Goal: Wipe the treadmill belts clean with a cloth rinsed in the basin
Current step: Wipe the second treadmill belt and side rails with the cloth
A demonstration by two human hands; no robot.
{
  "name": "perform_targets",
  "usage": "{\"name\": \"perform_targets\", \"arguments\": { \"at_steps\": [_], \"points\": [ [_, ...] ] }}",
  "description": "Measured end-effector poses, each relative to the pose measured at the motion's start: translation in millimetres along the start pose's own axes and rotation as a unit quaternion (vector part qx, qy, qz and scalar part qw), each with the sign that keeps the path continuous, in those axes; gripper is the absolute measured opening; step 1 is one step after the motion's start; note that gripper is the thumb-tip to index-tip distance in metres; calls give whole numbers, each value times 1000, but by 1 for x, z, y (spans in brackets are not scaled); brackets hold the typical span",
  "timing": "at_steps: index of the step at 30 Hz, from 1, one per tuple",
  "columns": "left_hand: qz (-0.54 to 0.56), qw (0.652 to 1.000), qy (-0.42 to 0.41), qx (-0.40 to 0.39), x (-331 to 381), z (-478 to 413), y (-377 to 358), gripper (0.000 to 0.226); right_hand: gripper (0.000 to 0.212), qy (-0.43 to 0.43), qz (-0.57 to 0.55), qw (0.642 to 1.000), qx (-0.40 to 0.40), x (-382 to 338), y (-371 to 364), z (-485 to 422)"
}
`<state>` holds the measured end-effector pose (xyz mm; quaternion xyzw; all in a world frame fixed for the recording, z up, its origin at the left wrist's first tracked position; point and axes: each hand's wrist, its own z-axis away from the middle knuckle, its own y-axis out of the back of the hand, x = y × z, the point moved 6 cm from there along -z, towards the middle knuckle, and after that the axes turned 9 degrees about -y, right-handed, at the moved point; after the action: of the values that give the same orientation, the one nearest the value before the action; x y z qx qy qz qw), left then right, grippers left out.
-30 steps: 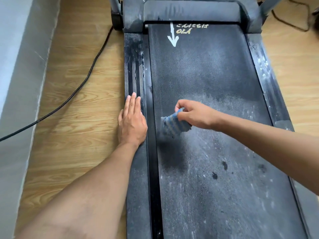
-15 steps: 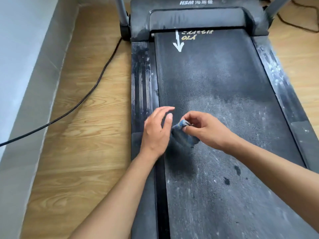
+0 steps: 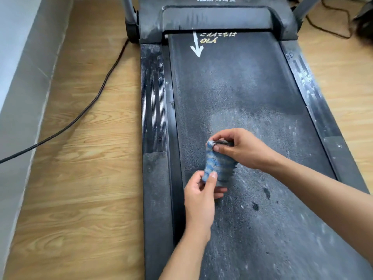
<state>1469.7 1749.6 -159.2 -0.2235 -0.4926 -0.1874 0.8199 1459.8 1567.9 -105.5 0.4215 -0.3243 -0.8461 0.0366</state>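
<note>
Right hand (image 3: 244,150) pinches the top edge of the cloth (image 3: 217,165); left hand (image 3: 201,190) pinches its bottom edge, thumb on top. The blue striped cloth hangs stretched between both hands, above the dusty belt (image 3: 232,93), near its left side. Left rail (image 3: 154,98) beside it. Cable (image 3: 96,98) lies on the wood floor (image 3: 80,178).

A matt, grainy black treadmill belt (image 3: 232,93) lies dulled by pale dust, flanked by ribbed, scuffed plastic side rails (image 3: 152,98). The striped blue cloth (image 3: 217,166) looks coarsely woven; the wood-grain floor (image 3: 86,158) shows a soft sheen.
</note>
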Motion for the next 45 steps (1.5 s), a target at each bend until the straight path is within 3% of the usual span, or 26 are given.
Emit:
{"name": "perform_targets", "arguments": {
  "at_steps": [2, 4, 5, 7, 8, 10, 12, 15, 17, 23, 26, 33, 37, 40, 45],
  "points": [
    [20, 996, 71, -43, -15, 10, -20, 17, 21, -5, 74, 997, 6, 11, 0, -4],
    [-40, 989, 104, -94, -19, 11, -26, 18, 38, 13, 155, 985, 73, 16, 3, -6],
    [-99, 987, 89, -94, -16, 6, -19, 19, 49, 29, 195, 973, 122, 17, 4, -4],
    [-241, 970, -27, -26, 8, -15, 13, 19, 57, 57, 220, 959, 171, 19, -4, 9],
    [-302, 947, -109, 25, 28, -27, 32, 19, 58, 69, 222, 960, 154, 21, -16, 17],
    [-414, 867, -259, 97, 63, -51, 61, 19, 61, 81, 229, 966, 94, 30, -49, 36],
    [-503, 788, -341, 100, 75, -82, 72, 32, 72, 82, 259, 960, 64, 42, -79, 49],
    [-625, 717, -302, 64, 59, -116, 67, 65, 84, 60, 313, 944, 80, 52, -97, 41],
    [-677, 677, -283, 58, 49, -122, 63, 71, 89, 49, 322, 939, 110, 47, -88, 16],
    [-698, 654, -284, 68, 54, -119, 61, 70, 93, -29, 309, 939, 151, 19, -22, -117],
    [-701, 652, -280, 68, 56, -117, 60, 70, 89, -30, 301, 944, 133, 11, -16, -130],
    [-701, 654, -274, 74, 59, -115, 59, 70, 96, 42, 301, 952, 18, 47, -75, 48],
    [-701, 656, -270, 72, 60, -114, 58, 70, 92, 50, 351, 934, 34, 72, -125, 151],
    [-697, 660, -272, 70, 62, -113, 58, 69, 97, 17, 335, 940, 63, 58, -113, 98],
    [-701, 653, -275, 78, 61, -114, 59, 69, 109, -64, 292, 946, 128, 8, -38, -92]
  ]
}}
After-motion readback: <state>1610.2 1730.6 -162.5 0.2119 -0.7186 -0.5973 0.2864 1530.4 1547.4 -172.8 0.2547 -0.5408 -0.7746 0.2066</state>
